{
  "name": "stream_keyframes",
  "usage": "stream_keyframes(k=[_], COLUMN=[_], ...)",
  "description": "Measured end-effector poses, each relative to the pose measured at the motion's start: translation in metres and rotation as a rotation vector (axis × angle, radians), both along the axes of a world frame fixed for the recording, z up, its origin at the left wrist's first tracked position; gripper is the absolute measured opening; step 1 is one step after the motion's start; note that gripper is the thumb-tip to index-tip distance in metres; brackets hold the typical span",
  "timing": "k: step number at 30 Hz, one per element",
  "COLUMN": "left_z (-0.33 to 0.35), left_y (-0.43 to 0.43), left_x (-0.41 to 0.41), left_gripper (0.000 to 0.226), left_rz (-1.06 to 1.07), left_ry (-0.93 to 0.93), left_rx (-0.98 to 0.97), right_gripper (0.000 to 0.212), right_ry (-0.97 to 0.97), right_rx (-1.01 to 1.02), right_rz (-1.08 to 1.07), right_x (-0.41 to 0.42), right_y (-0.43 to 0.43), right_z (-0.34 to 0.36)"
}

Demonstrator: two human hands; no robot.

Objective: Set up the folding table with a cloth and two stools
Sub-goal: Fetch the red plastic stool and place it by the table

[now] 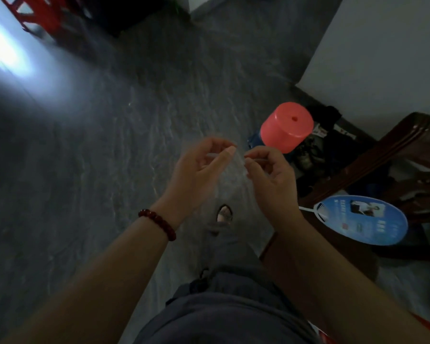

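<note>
two pinches hold the thin clear cloth [231, 177] by its top edge; it hangs down between our left hand [199, 170] and right hand [271, 172], which are close together.

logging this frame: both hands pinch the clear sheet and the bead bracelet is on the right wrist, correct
No: the head view shows the bead bracelet on the left wrist. The left hand and right hand do both pinch the clear sheet.
</note>
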State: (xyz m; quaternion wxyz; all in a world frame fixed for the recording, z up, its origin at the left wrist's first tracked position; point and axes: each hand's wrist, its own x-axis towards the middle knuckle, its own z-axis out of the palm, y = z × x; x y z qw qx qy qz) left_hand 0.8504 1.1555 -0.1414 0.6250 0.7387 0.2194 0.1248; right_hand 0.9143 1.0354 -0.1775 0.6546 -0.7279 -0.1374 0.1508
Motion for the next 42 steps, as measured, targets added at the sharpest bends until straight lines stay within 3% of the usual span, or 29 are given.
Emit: stream_keyframes(k=[10,19,29,42], left_z=[0.010,0.010,-0.013,-0.066], left_y=[0.058,0.101,0.132,0.145], left_x=[0.183,0.284,0.421,0.563], left_gripper=[0.011,0.013,0.016,0.027], left_rz=[-0.180,-0.248,-0.589,-0.977], left_ry=[-0.021,-0.021,-0.023,0.027], left_rx=[-0.028,-0.023,-0.067,0.099], right_gripper=[0.008,0.010,0.019,0.022], right_ry=[-0.049,-0.062,0.069,0.084], right_rx=[-0.023,-0.007,-0.005,-0.128], right_rz=[-0.140,-0.238,-0.524,-0.816], right_x=[0.154,0.247,0.341,0.436], right_y=[0.057,0.095,0.123,0.138], right_z=[0.006,0.011,-0.001,-0.050])
